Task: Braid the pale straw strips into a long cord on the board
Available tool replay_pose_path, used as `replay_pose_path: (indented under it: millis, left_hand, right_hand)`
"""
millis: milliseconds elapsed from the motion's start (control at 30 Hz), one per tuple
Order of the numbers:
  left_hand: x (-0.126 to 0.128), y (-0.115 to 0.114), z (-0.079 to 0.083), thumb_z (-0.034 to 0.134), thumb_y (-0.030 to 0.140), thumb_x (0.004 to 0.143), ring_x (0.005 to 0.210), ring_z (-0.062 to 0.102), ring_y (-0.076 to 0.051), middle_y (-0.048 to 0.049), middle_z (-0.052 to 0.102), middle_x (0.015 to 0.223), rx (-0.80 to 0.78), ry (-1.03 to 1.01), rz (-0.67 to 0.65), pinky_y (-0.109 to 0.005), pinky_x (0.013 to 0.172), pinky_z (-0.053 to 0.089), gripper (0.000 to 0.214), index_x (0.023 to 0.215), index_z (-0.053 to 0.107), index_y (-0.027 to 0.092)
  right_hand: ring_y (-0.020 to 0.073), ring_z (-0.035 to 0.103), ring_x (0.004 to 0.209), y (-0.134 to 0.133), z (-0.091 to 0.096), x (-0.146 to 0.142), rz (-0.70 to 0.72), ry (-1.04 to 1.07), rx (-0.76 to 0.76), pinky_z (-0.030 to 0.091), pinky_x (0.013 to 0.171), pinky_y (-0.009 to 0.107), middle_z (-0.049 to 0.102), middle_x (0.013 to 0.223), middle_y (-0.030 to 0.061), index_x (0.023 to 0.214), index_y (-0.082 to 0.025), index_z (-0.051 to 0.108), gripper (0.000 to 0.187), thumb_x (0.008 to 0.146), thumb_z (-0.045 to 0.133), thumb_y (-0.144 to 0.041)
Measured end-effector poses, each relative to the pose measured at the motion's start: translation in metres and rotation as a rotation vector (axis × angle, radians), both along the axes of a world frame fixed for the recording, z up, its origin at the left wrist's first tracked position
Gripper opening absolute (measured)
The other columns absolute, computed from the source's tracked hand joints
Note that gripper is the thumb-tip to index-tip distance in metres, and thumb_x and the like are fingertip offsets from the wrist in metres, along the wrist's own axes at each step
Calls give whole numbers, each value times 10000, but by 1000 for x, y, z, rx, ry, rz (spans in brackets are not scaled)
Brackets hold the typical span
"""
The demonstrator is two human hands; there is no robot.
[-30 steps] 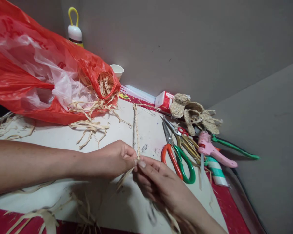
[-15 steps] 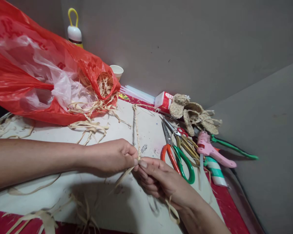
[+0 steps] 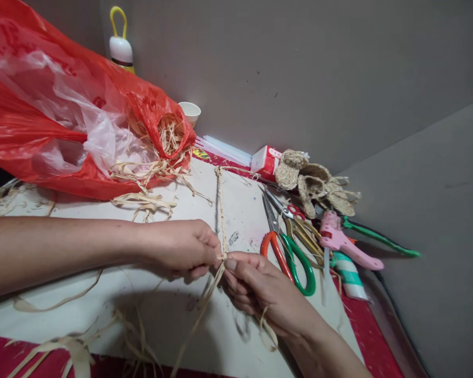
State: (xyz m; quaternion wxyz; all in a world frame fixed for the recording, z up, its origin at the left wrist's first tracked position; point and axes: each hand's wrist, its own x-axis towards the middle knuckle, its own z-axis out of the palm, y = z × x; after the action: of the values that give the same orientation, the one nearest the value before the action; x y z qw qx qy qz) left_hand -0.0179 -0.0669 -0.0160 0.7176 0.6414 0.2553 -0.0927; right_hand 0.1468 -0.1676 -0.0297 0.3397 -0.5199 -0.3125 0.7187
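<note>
A thin braided straw cord runs from a knot near the board's far edge down to my hands. My left hand pinches straw strands just left of the cord's near end. On the other side, my right hand grips the end of the braid between thumb and forefinger, its other fingers curled beneath. Loose straw strands trail from the braid toward me, and a loop of straw dangles under my right hand. The white board lies underneath.
A red plastic bag spilling dry straw fills the left. At right lie orange-and-green-handled scissors, more scissors, a pink glue gun and woven straw pieces. Behind stand a paper cup and a bottle.
My left hand has shifted slightly up and left from the braid's end. The strands below the braid now hang longer and more visibly. My right hand stays nearly in place.
</note>
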Motion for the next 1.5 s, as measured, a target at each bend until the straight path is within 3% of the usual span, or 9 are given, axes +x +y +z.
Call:
replay_pose_path:
  millis: [267, 500, 600, 767, 900, 1100, 1200, 1300, 1500]
  left_hand:
    - [0, 14, 1, 521, 240, 773, 387, 454, -66, 32, 564, 534, 12, 18, -29, -175, 398, 373, 100, 711, 502, 163]
    - [0, 24, 2, 547, 331, 773, 501, 541, -92, 7, 588, 617, 43, 30, -15, -207, 493, 414, 191, 713, 528, 150]
    - [-1, 24, 5, 505, 303, 788, 495, 515, -89, 28, 538, 575, 179, 23, -22, -198, 494, 387, 183, 672, 512, 161]
    - [-5, 28, 14, 482, 203, 749, 478, 419, -79, 29, 514, 543, 567, 5, 29, -197, 473, 293, 138, 635, 548, 162]
    - [-6, 36, 34, 505, 158, 726, 494, 430, -86, 23, 534, 543, 754, 3, 100, -213, 492, 262, 130, 615, 571, 158]
    - [-12, 40, 95, 562, 155, 719, 535, 502, -97, 32, 535, 540, 813, 6, 261, -208, 553, 273, 115, 627, 632, 147]
    - [-23, 41, 111, 578, 141, 714, 540, 485, -91, 29, 530, 547, 937, 80, 251, -207, 557, 266, 100, 641, 646, 141]
    - [-40, 44, 104, 567, 138, 727, 534, 466, -89, 13, 561, 587, 1099, 194, 151, -210, 536, 262, 96, 703, 660, 143]
    - [-65, 48, 65, 580, 173, 710, 568, 465, -106, -2, 619, 707, 1266, 348, -52, -218, 515, 271, 171, 865, 650, 166]
  right_hand:
    - [33, 178, 368, -1, -1, 0, -3, 8, -6, 135, 357, 178, 322, 444, -96, 571, -164, 470, 356, 847, 562, -369]
    - [34, 173, 373, 0, 2, 0, -3, 18, -16, 138, 347, 166, 327, 446, -92, 568, -164, 473, 343, 835, 571, -355]
    - [33, 172, 373, 0, 1, 0, 5, 12, -23, 144, 346, 162, 327, 448, -91, 561, -169, 455, 341, 838, 558, -339]
    - [34, 166, 376, 0, 1, 1, 16, 14, -33, 138, 346, 159, 317, 446, -92, 544, -173, 439, 336, 833, 543, -309]
    - [34, 165, 376, 1, 1, 0, 23, 28, -31, 136, 345, 158, 311, 445, -94, 548, -174, 437, 357, 847, 546, -337]
    - [35, 149, 376, 1, 4, -3, 23, 5, -35, 129, 339, 161, 293, 446, -97, 535, -186, 401, 398, 828, 575, -392]
    - [37, 156, 381, 0, 2, -3, 39, 11, -18, 126, 341, 162, 306, 457, -92, 547, -188, 397, 402, 825, 581, -411]
    - [39, 158, 384, -1, -4, -1, 64, 7, -16, 124, 346, 167, 308, 466, -90, 566, -189, 397, 423, 836, 570, -465]
    - [37, 147, 375, 0, -15, 1, 103, -20, -49, 111, 342, 180, 292, 465, -92, 572, -196, 385, 504, 763, 597, -611]
